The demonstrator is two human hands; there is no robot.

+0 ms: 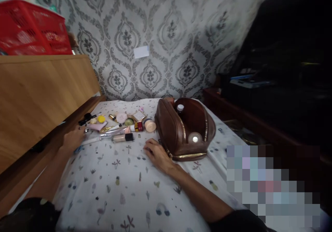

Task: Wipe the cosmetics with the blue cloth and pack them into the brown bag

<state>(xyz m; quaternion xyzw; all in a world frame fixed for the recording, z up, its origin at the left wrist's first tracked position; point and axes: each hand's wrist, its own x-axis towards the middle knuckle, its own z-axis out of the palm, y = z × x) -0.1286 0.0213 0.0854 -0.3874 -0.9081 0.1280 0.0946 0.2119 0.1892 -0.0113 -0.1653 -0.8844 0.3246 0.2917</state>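
My left hand is at the left edge of a spread of cosmetics, its fingers bunched close to a pink tube and a white pen-like stick. Whatever is in those fingers, if anything, is hidden. My right hand lies on the cloth by the front left corner of a brown makeup bag, fingers loosely stretched and holding nothing. The bag gapes open, with a white-capped bottle and a round pale item inside. A concealer tube with a black cap and a peach jar lie between my hands.
More cosmetics lie behind, among them a yellow round item, a pink compact and a red-labelled piece. A printed cloth covers the surface. Wooden furniture with a red basket borders the left; dark furniture borders the right.
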